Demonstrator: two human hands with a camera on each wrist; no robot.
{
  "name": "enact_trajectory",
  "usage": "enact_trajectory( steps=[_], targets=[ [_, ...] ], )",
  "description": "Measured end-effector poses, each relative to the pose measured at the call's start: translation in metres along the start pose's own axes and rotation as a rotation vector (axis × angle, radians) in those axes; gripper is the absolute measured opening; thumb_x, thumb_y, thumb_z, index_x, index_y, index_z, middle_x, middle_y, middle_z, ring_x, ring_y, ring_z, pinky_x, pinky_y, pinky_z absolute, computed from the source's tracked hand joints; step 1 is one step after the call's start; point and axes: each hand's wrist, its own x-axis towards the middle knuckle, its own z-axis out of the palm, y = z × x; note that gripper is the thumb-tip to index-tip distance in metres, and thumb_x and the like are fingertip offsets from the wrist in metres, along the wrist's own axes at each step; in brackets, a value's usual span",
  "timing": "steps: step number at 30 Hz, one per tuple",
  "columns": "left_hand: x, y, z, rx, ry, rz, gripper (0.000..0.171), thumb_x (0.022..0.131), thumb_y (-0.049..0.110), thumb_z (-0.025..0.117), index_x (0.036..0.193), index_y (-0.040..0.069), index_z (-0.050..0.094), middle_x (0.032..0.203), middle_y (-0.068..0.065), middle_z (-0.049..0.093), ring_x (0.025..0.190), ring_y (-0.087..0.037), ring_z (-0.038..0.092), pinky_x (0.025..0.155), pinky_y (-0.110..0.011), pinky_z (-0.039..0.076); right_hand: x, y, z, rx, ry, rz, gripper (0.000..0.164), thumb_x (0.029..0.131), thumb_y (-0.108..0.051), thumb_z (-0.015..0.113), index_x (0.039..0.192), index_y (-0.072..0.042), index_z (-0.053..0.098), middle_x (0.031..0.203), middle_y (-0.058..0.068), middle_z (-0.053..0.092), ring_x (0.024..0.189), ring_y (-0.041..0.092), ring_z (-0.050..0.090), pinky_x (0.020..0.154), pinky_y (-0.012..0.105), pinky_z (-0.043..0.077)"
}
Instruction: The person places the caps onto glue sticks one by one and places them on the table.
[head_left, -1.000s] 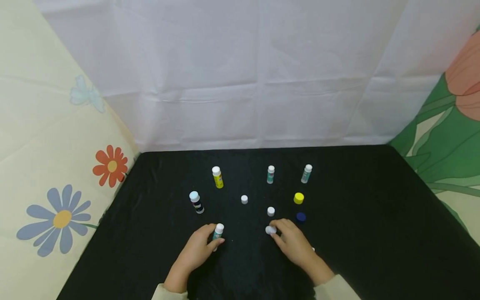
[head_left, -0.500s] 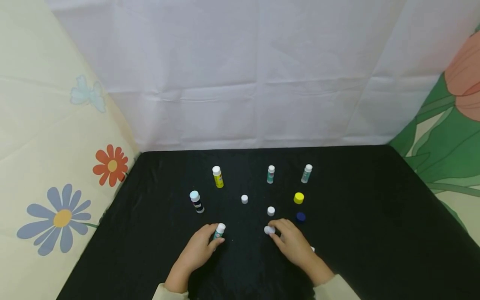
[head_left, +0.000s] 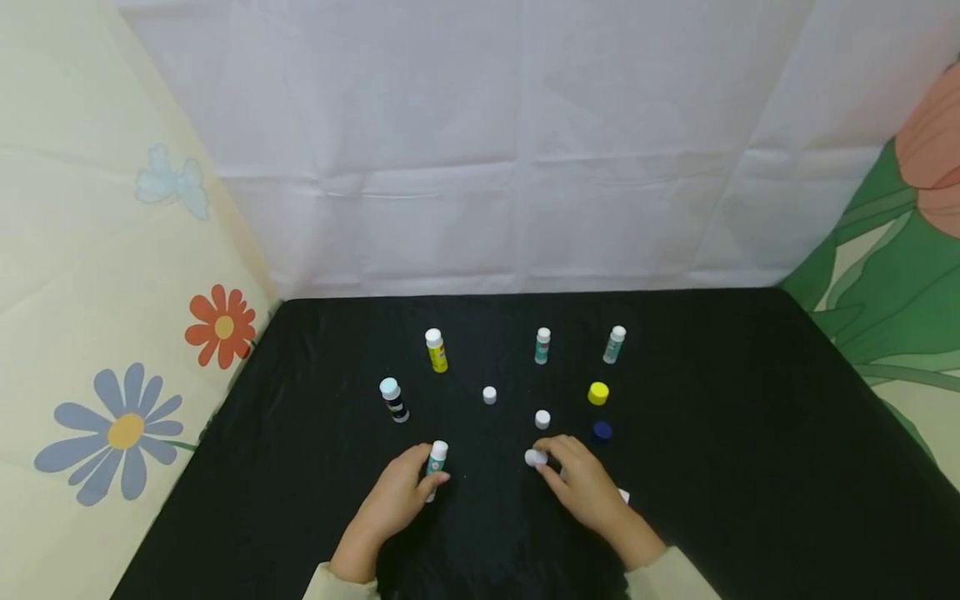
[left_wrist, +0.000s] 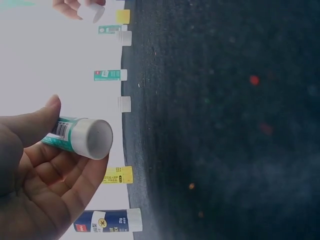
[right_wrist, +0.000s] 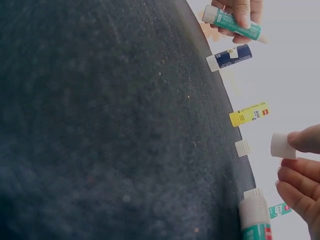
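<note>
Over the black cloth [head_left: 712, 417], at the frame's lower centre, the left hand [head_left: 396, 493] grips a glue stick [head_left: 436, 463], long axis nearly upright, while the right hand [head_left: 583, 487], farther right, pinches a white cap [head_left: 533, 457], apart from the stick.

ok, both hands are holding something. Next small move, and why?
Probably bring the white cap across to the teal glue stick. The right hand pinches the cap, the left hand holds the stick near upright with its top clear of the fingers, and the two are apart. Cap's opening direction: can't tell.
</note>
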Motion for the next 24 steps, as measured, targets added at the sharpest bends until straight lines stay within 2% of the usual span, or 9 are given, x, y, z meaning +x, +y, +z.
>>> enact_trajectory(
  steps=[6, 15, 24],
  targets=[
    [0.0008, 0.0022, -0.0002, -0.005, 0.006, -0.005, 0.017, 0.078, 0.017, 0.062, 0.09, 0.007, 0.054, 0.076, 0.006, 0.048, 0.069, -0.01, 0.046, 0.062, -0.027, 0.04, -0.0001, -0.0006, 0.0005, 0.007, 0.01, -0.015, 0.026, 0.065, 0.002, 0.07, 0.086, -0.008, 0.059, 0.082, -0.004, 0.054, 0.073, 0.008, 0.046, 0.063, 0.024, 0.041],
    [0.0013, 0.0084, -0.0035, -0.054, -0.01, -0.067, 0.024, 0.077, 0.019, 0.063, 0.094, 0.005, 0.054, 0.076, 0.004, 0.05, 0.066, -0.009, 0.046, 0.057, -0.024, 0.039, 0.0008, -0.0032, 0.0008, 0.044, 0.01, 0.007, 0.026, 0.065, 0.003, 0.07, 0.086, -0.008, 0.059, 0.081, -0.005, 0.053, 0.074, 0.009, 0.047, 0.064, 0.025, 0.042],
    [0.0022, 0.0088, -0.0017, -0.012, 0.011, 0.005, 0.023, 0.076, 0.018, 0.064, 0.094, 0.007, 0.056, 0.083, 0.004, 0.051, 0.073, -0.011, 0.047, 0.064, -0.027, 0.041, 0.0045, -0.0092, 0.0, 0.134, -0.003, 0.068, 0.024, 0.068, 0.004, 0.068, 0.087, -0.007, 0.058, 0.083, -0.005, 0.054, 0.074, 0.011, 0.051, 0.064, 0.025, 0.044]
  ],
)
